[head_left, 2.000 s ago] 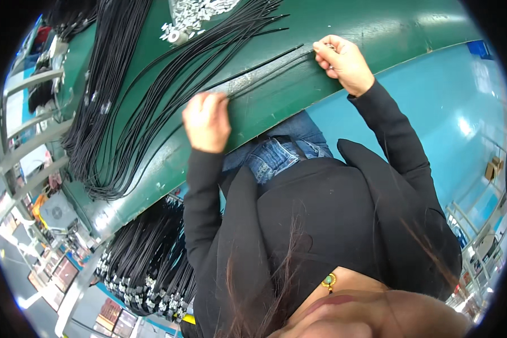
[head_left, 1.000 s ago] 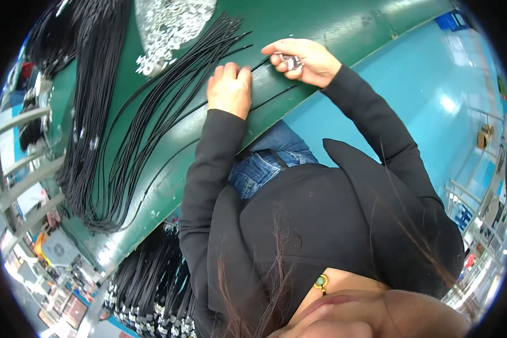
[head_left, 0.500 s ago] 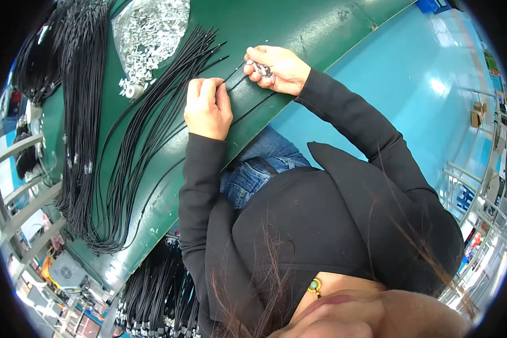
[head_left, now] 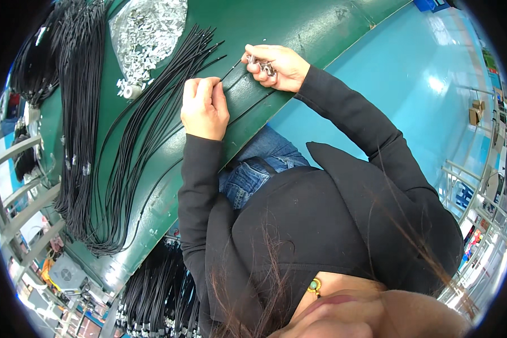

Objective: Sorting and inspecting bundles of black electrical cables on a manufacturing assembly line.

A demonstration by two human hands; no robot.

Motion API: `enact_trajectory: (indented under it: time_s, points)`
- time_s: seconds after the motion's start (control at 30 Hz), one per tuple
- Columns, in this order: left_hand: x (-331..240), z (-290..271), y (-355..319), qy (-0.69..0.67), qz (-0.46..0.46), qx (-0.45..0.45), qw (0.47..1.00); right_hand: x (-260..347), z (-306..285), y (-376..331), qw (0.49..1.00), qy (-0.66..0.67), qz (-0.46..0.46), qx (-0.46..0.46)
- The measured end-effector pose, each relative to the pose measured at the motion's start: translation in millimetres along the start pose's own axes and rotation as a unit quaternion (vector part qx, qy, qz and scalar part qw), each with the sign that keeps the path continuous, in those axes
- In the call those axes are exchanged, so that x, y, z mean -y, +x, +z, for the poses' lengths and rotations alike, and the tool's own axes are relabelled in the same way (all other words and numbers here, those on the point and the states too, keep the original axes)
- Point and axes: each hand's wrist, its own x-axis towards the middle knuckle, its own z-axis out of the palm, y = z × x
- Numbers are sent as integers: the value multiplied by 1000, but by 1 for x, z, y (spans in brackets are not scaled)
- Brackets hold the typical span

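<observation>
My left hand (head_left: 204, 110) is closed in a pinch on a thin black cable (head_left: 229, 72), just above the table. The cable's end reaches up toward the fingertips of my right hand (head_left: 279, 65). That hand is closed round several small shiny metal pieces (head_left: 268, 69), which show between the curled fingers. Whether the cable tip touches a piece at the fingertips is too small to tell. Beside my left hand lies a loose bundle of black cables (head_left: 152, 104), their tips fanned toward the far side.
On the green table (head_left: 265, 25) lies a clear bag (head_left: 149, 34) of small silvery pieces, some spilled beside a white roll (head_left: 132, 92). A thick black cable bundle (head_left: 81, 112) runs along the left. More cables (head_left: 160, 290) hang below the table edge. Blue floor (head_left: 388, 73) stretches right.
Both hands have shifted only slightly. A little more of the cable end shows between them, and the metal pieces sit slightly differently in my right hand.
</observation>
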Motion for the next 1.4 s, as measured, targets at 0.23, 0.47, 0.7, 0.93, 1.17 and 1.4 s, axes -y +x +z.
enact_trajectory:
  time_s: [0.23,0.47,0.7,0.93,1.17,1.4]
  points:
    - [0,1,-1,3,19,-1,1000,0,11,-1,999,35,7,-36]
    - [0,1,-1,4,19,-7,1000,-3,11,-2,999,0,-15,-50]
    - [1,1,-2,10,7,3,1000,-10,5,2,998,49,-41,-23]
    - [2,0,-2,41,31,6,999,-8,7,-2,997,43,-53,-46]
    - [3,2,-3,82,66,11,994,-8,12,-5,995,7,-60,-73]
    - [0,2,-4,39,58,-24,997,-9,18,-3,990,-36,-88,-102]
